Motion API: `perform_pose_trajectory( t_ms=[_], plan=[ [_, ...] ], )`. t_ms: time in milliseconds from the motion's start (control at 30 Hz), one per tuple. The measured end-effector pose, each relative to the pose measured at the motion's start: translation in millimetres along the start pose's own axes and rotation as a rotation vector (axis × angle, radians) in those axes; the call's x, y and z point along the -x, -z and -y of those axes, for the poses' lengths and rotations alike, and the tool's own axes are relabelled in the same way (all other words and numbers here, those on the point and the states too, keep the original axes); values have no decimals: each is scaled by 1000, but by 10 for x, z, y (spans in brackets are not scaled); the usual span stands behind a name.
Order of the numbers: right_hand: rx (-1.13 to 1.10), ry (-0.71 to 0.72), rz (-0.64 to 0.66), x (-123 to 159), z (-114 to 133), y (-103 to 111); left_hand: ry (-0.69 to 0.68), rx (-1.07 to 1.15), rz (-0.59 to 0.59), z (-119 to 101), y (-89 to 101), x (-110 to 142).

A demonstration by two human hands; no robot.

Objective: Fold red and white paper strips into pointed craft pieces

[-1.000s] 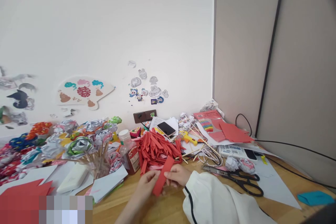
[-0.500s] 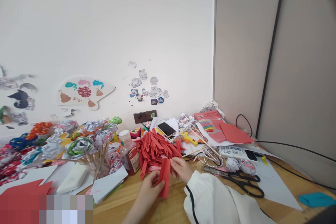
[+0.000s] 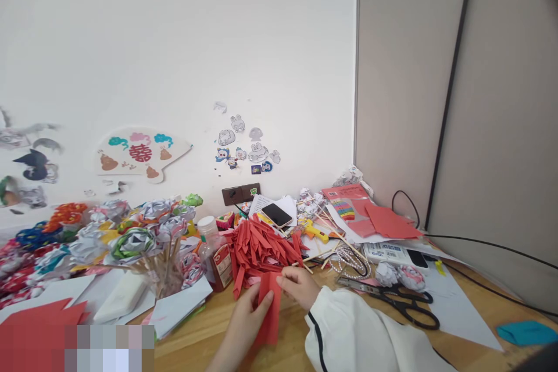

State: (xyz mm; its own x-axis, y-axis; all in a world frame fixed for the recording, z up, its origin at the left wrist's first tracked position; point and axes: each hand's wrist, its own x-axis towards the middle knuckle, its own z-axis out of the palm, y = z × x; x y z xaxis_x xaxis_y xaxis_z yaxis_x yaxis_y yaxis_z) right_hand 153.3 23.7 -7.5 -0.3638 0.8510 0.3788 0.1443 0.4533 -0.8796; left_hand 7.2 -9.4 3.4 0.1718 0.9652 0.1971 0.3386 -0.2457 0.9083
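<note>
In the lower centre of the frame, the left hand is gripping a red paper from its left side, thumb lying on the near face and the other fingers mostly hiding behind, probably to steady the sheet. The right hand is pinching the upper right edge between thumb and fingertips, seemingly to control that edge. The left forearm is slanting up from the bottom; the right, inside a white sleeve, is reaching in from the lower right, wrist bending inward. Just beyond, a pile of folded red strips is resting on the desk, presumably for easy reach.
</note>
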Motion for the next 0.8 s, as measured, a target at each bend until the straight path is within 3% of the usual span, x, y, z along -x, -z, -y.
perform_pose_trajectory(
  t_ms=[100, 167, 267, 400, 467, 800],
  plan=[
    [289, 128, -98, 39, 58, -14, -21, -51, -38, 1, -1, -4],
    [369, 181, -107, 62, 89, -25, -21, -78, -50, 1, -3, -7],
    [225, 162, -48, 66, 90, -44, -25, -109, -58, 1, 0, -10],
    [-190, -31, 134, 27, -2, -71, -34, -126, -56, -35, 12, 1],
    [-288, -77, 197, 9, -52, -79, -39, -123, -52, -63, 18, 9],
    [-180, -132, 180, -10, -99, -71, -53, -158, -49, -110, 0, 35]
  ],
)
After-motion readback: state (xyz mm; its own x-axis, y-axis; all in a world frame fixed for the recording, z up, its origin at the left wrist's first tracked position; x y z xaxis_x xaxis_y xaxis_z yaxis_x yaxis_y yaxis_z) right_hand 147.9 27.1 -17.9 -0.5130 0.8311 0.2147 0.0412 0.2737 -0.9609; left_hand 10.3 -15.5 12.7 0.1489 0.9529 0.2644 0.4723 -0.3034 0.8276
